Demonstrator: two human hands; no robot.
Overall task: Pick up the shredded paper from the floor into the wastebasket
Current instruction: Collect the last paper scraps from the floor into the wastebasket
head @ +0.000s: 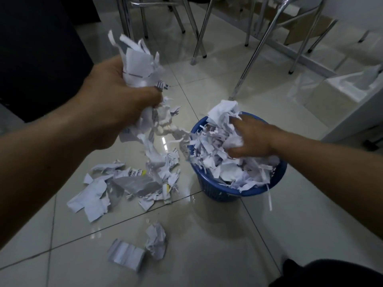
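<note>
Foreground, 6 o'clock: folded scrap [126, 256] and crumpled scrap [156, 243] lie side by side on glossy tiled floor [207, 235]. Dark trouser knee [323, 272] at 5 o'clock. Mid-frame, at 9 o'clock of blue wastebasket [281, 168]: floor pile [128, 183] of shredded paper, apart from basket. Above it, left hand [116, 100] clenches fistful of shreds [138, 67], strips trailing down. Right hand [250, 137], fingers spread, rests on heaped paper [217, 158] mounded above wastebasket rim, strips hanging over edge. Beyond, 12 o'clock: chrome chair legs [199, 38].
</note>
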